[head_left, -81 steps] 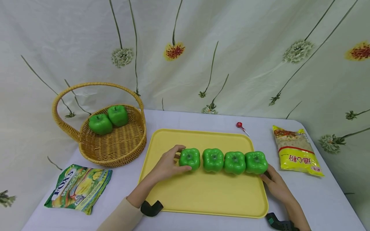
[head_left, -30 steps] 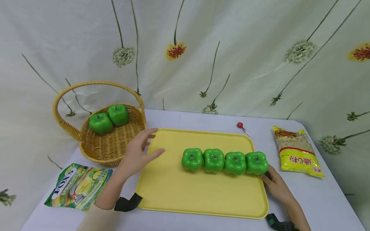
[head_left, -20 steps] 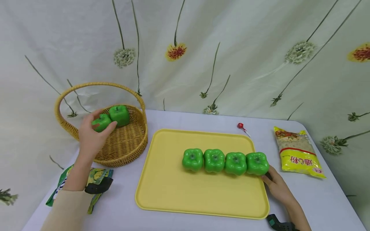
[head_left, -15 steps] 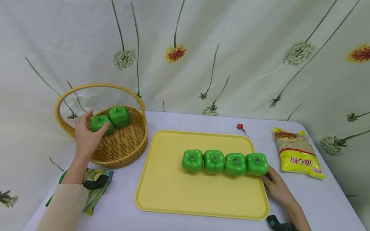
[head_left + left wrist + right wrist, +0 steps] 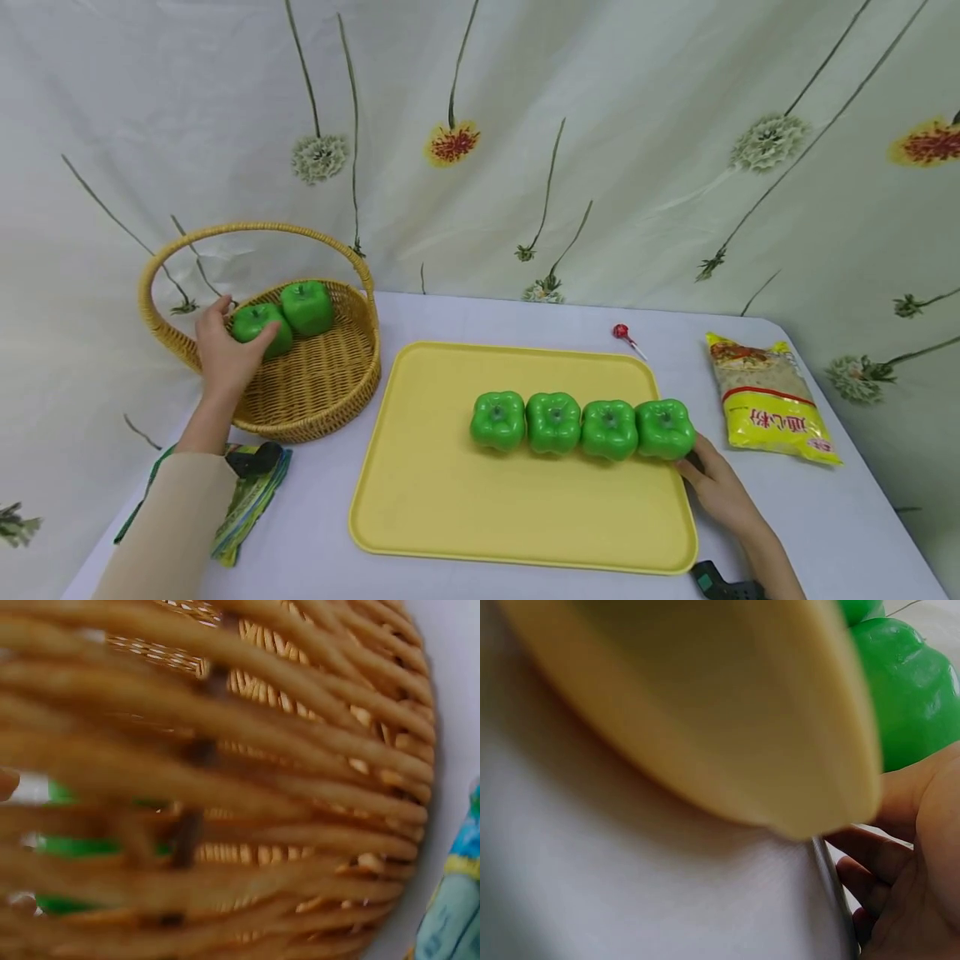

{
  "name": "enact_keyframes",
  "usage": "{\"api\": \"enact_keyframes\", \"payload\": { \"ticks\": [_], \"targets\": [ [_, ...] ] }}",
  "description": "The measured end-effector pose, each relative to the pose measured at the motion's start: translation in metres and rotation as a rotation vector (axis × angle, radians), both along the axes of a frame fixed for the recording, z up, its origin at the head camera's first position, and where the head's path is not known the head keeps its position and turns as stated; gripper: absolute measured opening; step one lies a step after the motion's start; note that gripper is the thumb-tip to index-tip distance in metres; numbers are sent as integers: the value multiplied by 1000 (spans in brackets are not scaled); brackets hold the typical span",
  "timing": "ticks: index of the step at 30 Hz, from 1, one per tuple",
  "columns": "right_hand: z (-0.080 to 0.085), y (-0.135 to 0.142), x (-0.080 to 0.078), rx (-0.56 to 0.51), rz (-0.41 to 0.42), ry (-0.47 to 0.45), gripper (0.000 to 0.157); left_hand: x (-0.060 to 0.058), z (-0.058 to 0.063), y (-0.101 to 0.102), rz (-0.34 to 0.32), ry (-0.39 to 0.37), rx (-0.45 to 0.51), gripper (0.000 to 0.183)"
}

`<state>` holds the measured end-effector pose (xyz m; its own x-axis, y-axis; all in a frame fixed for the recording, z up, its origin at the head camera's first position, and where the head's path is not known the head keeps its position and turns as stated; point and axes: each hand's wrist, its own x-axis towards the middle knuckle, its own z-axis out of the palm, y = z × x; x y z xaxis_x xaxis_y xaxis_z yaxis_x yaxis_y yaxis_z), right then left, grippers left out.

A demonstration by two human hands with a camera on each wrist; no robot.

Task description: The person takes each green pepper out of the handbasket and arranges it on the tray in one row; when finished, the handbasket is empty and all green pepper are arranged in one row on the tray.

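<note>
In the head view, my left hand [image 5: 227, 348] reaches into the wicker basket [image 5: 330, 408]. Its thumb and fingers lie around a green bell pepper [image 5: 258, 325]; a second green pepper [image 5: 307, 307] sits just behind that one. Wicker fills most of the left wrist view, with green showing through the gaps. My right hand [image 5: 723, 492] is at the right rim of the yellow tray [image 5: 480, 512], beside the end pepper [image 5: 666, 427] of a row of several. In the right wrist view its fingers [image 5: 870, 855] look loosely bent, and the tray's rim hides the thumb tip.
Three more peppers in the row are a left one [image 5: 498, 420], a middle one [image 5: 553, 422] and another [image 5: 609, 428]. A lollipop [image 5: 622, 333] lies behind the tray. A yellow pasta bag [image 5: 776, 400] is at the right, a green candy bag [image 5: 251, 508] under my left forearm.
My left hand has left the leftmost pepper on the tray and travelled left into the basket, to the front pepper there. My right hand stays at the tray's rim.
</note>
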<state>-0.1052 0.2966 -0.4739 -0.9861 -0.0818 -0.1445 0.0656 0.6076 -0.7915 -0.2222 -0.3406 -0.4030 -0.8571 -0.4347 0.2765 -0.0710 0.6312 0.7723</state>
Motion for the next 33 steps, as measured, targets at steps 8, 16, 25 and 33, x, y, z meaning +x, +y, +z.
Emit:
{"api": "enact_keyframes", "payload": {
  "ticks": [8,16,25,33],
  "targets": [
    [1,-1,2,9,3,24,58,-1,-3,0,14,-107,-1,80],
    [0,-1,2,-10,5,28,58,1,-1,-3,27,-162,14,76],
    [1,-1,1,-7,9,24,58,1,1,-1,40,-209,12,78],
    [1,-1,1,-5,8,16,59,1,1,-1,55,-245,67,82]
  ]
}}
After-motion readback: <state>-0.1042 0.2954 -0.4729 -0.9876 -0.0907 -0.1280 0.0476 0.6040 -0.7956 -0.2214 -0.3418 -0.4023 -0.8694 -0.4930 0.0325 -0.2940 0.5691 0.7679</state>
